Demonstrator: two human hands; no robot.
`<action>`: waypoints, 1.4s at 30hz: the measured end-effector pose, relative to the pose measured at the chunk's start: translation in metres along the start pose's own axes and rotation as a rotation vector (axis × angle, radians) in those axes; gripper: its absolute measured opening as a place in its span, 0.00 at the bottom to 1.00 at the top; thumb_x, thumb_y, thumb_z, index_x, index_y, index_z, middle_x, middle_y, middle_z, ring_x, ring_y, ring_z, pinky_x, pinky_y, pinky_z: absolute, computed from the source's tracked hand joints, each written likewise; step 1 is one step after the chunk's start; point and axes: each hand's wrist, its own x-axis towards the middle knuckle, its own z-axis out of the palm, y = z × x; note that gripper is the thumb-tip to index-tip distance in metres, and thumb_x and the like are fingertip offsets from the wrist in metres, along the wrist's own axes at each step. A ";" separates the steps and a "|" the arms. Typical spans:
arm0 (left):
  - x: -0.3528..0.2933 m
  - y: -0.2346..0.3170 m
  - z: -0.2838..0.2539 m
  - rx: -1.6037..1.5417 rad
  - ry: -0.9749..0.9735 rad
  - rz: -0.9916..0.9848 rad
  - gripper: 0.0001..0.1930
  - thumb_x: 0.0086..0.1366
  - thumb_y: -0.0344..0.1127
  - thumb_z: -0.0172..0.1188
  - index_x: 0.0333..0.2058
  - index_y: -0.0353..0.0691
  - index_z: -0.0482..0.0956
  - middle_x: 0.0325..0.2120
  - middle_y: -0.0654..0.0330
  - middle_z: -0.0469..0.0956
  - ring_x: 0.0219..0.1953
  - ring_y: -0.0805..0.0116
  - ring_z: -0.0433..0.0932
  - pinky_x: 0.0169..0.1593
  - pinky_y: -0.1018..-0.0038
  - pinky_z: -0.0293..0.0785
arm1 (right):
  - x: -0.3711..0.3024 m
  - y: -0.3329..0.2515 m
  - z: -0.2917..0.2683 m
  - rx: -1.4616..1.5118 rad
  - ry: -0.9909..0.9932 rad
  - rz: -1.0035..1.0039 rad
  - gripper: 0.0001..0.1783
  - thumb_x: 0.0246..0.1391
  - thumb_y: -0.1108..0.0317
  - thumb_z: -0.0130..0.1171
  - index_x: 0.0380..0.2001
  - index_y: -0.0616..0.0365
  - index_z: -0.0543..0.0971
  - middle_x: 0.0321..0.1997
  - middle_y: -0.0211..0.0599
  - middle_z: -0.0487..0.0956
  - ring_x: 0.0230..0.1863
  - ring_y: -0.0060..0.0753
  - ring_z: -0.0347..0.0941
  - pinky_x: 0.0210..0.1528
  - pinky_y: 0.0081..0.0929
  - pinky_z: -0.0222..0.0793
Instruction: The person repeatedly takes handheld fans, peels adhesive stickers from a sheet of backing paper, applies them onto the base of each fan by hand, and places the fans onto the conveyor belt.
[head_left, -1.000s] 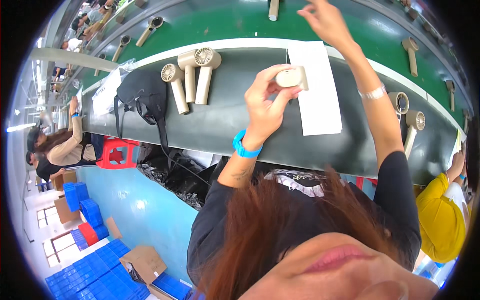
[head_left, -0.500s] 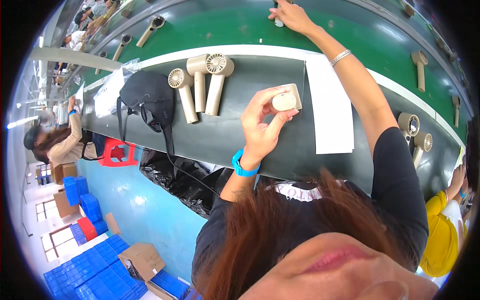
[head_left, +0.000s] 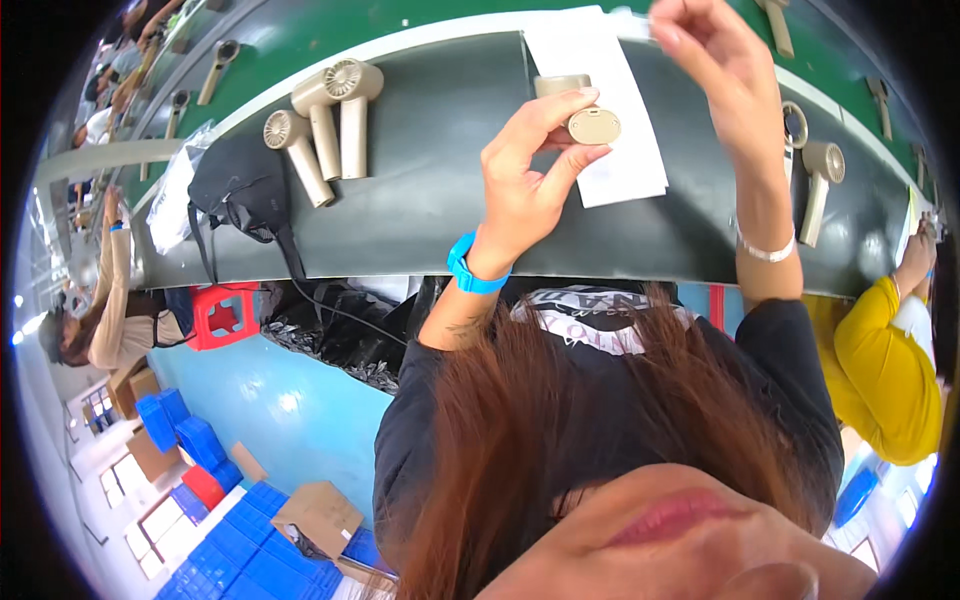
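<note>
My left hand (head_left: 525,190), with a blue wristband, holds a small beige hand-held fan (head_left: 585,115) by its body, its flat round end facing the camera. It hovers over a white sheet (head_left: 625,165) on the dark worktable (head_left: 430,215). My right hand (head_left: 715,60), with a thin bracelet at the wrist, is raised above the sheet's far end. Its fingers are curled, and whether they pinch anything is unclear. Two more beige fans (head_left: 335,115) lie side by side to the left of my left hand.
A green conveyor belt (head_left: 400,25) runs behind the table, carrying several fans. A black bag (head_left: 240,190) lies at the table's left, and other fans (head_left: 820,175) at its right. A person in yellow (head_left: 885,370) sits right, another person (head_left: 100,300) left. Blue crates (head_left: 260,560) stand on the floor.
My right hand has drawn back from the green belt to above the white sheet. My left hand keeps the beige fan and has turned it slightly.
</note>
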 end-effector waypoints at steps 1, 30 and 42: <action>-0.003 -0.001 -0.001 0.031 0.000 -0.021 0.19 0.51 0.20 0.62 0.43 0.35 0.76 0.42 0.53 0.76 0.35 0.67 0.80 0.36 0.76 0.79 | -0.025 -0.029 0.005 -0.525 0.057 0.233 0.12 0.55 0.73 0.55 0.43 0.63 0.69 0.39 0.32 0.74 0.40 0.19 0.69 0.46 0.17 0.63; -0.009 0.011 0.010 -0.383 -0.231 -0.295 0.20 0.55 0.22 0.59 0.48 0.29 0.72 0.50 0.47 0.68 0.48 0.57 0.73 0.45 0.62 0.80 | -0.085 -0.058 0.058 -0.391 0.310 0.379 0.22 0.49 0.83 0.56 0.45 0.61 0.61 0.30 0.34 0.73 0.47 0.30 0.72 0.50 0.24 0.67; -0.009 0.012 0.012 -0.369 -0.224 -0.301 0.19 0.56 0.19 0.57 0.48 0.29 0.72 0.49 0.48 0.69 0.47 0.58 0.73 0.44 0.62 0.81 | -0.086 -0.058 0.058 -0.409 0.320 0.380 0.21 0.48 0.83 0.57 0.44 0.60 0.62 0.30 0.33 0.74 0.46 0.29 0.73 0.49 0.23 0.67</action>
